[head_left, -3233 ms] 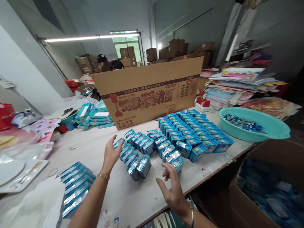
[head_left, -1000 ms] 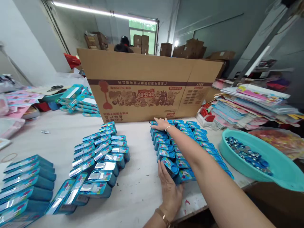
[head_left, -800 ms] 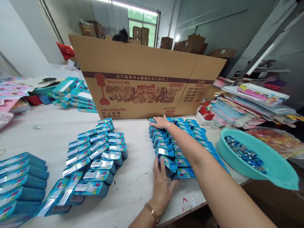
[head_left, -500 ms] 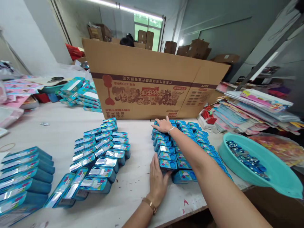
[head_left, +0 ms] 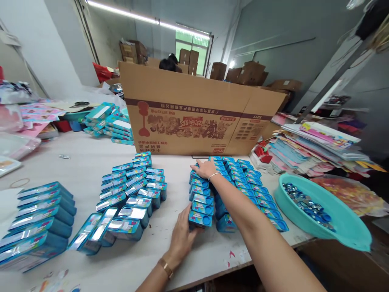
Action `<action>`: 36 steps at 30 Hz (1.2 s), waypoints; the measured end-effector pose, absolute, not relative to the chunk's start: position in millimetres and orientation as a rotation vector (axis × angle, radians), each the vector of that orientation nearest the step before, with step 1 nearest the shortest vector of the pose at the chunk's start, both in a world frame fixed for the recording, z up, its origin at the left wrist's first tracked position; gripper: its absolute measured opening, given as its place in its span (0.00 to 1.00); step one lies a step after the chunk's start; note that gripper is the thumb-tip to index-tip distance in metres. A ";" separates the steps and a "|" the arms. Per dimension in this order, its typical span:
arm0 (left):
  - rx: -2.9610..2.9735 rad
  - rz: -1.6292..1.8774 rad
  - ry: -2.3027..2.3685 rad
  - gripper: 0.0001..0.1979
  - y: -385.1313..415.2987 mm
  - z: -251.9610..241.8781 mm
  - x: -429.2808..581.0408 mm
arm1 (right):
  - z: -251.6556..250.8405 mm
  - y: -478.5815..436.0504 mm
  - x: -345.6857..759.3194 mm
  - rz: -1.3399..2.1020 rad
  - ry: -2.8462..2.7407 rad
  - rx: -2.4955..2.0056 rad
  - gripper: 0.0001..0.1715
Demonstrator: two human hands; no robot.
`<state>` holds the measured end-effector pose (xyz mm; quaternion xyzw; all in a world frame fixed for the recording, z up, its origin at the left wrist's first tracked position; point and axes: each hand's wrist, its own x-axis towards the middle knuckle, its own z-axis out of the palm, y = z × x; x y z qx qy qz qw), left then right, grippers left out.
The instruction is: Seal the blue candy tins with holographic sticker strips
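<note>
A column of small blue boxes (head_left: 200, 207) stands on the white table, with a narrow gap between it and further rows of blue boxes (head_left: 243, 178) on its right. My left hand (head_left: 182, 233) is closed round the near end of the column, its thumb at the nearest box. My right hand (head_left: 205, 168) lies at the far end, its fingers bent over the farthest boxes, which it partly hides. Both hands hold the column between them. Left of it stand more blue boxes (head_left: 133, 182) in uneven rows, and another stack (head_left: 45, 219) is at the far left.
A large cardboard sheet (head_left: 194, 113) stands upright across the back. At the right is a teal basin (head_left: 343, 219) with shiny blue pieces, beside stacked printed sheets (head_left: 291, 150). Teal flat packs (head_left: 118, 125) lie at the back left. People's heads show beyond the cardboard.
Both hands have moved left with the column of boxes, and a gap has opened between it and the rows on the right. The camera view has shifted slightly.
</note>
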<state>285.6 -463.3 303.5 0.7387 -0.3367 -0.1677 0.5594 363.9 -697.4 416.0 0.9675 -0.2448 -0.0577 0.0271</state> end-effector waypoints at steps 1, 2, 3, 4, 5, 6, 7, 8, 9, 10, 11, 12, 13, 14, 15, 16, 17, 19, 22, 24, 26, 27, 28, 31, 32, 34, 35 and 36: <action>1.750 -0.404 -0.796 0.39 -453.5 305.8 290.2 | 416.5 -693.0 362.8 -0.197 -0.787 2.987 0.45; 1.760 -0.409 -0.798 0.39 -443.4 308.2 294.8 | 416.8 -688.5 361.5 -0.215 -0.818 2.986 0.45; 1.771 -0.409 -0.797 0.38 -433.0 310.3 298.9 | 417.2 -683.9 359.9 -0.230 -0.847 2.985 0.46; 1.782 -0.404 -0.790 0.38 -422.8 312.2 302.1 | 417.4 -679.2 357.9 -0.243 -0.872 2.984 0.47; 1.793 -0.391 -0.774 0.38 -413.1 313.5 304.0 | 417.7 -674.5 355.4 -0.255 -0.891 2.985 0.48; 1.807 -0.372 -0.744 0.38 -404.3 314.0 304.1 | 418.0 -669.9 352.5 -0.266 -0.906 2.987 0.48; 1.827 -0.346 -0.697 0.39 -396.7 313.6 302.2 | 418.5 -665.6 349.0 -0.276 -0.915 2.989 0.48; 1.846 -0.315 -0.638 0.41 -390.8 312.3 298.1 | 419.0 -661.7 345.1 -0.283 -0.922 2.993 0.47; 1.858 -0.283 -0.569 0.42 -386.6 310.1 291.6 | 419.9 -658.3 340.9 -0.288 -0.926 2.997 0.46; 1.858 -0.252 -0.498 0.43 -384.3 307.4 283.0 | 420.9 -655.3 336.6 -0.289 -0.929 3.001 0.45; 1.847 -0.221 -0.425 0.43 -383.8 304.5 272.5 | 422.3 -652.8 332.3 -0.289 -0.930 3.005 0.44; 1.829 -0.190 -0.359 0.44 -384.9 301.8 260.7 | 424.1 -650.5 328.1 -0.285 -0.930 3.009 0.43; 1.813 -0.154 -0.305 0.44 -387.3 299.6 248.3 | 426.1 -648.2 324.2 -0.280 -0.929 3.011 0.42; 1.808 -0.117 -0.271 0.44 -390.4 298.3 236.1 | 428.3 -645.5 320.5 -0.268 -0.927 3.012 0.41; 1.818 -0.081 -0.257 0.45 -394.1 297.8 224.7 | 430.6 -642.2 317.0 -0.241 -0.918 3.011 0.40; 1.839 -0.049 -0.261 0.47 -397.9 298.1 215.0 | 432.7 -638.0 313.7 -0.196 -0.898 3.010 0.38; 1.861 -0.021 -0.275 0.48 -401.8 299.1 207.3 | 434.4 -632.8 310.4 -0.136 -0.863 3.011 0.36; 1.886 0.019 -0.297 0.49 -409.5 301.6 198.7 | 435.9 -619.3 303.7 0.000 -0.758 3.023 0.32; 1.883 0.061 -0.288 0.49 -422.8 303.5 200.4 | 431.7 -596.0 292.8 0.101 -0.626 3.046 0.27; 1.878 0.083 -0.272 0.48 -433.5 302.8 206.4 | 426.5 -582.9 286.3 0.102 -0.606 3.048 0.24; 1.870 0.110 -0.228 0.49 -443.7 301.1 213.6 | 422.3 -574.3 281.5 0.102 -0.615 3.041 0.21; 1.864 0.122 -0.201 0.49 -447.4 300.2 217.3 | 421.3 -571.7 279.9 0.105 -0.623 3.037 0.21; 1.857 0.132 -0.178 0.49 -449.7 299.4 221.2 | 421.1 -569.9 278.7 0.109 -0.632 3.034 0.20; 1.835 0.141 -0.179 0.47 -445.1 297.3 233.2 | 422.7 -567.7 276.6 0.106 -0.659 3.033 0.21; 1.834 0.136 -0.195 0.47 -440.0 296.8 236.7 | 423.1 -567.1 275.9 0.094 -0.672 3.037 0.21; 1.839 0.118 -0.220 0.46 -427.1 296.5 240.3 | 422.6 -565.1 273.7 0.052 -0.714 3.051 0.23; 1.843 0.107 -0.225 0.46 -420.6 296.5 239.7 | 421.6 -563.7 272.3 0.027 -0.738 3.059 0.24; 1.846 0.094 -0.229 0.47 -415.2 296.5 237.3 | 420.3 -562.1 270.6 0.003 -0.758 3.068 0.25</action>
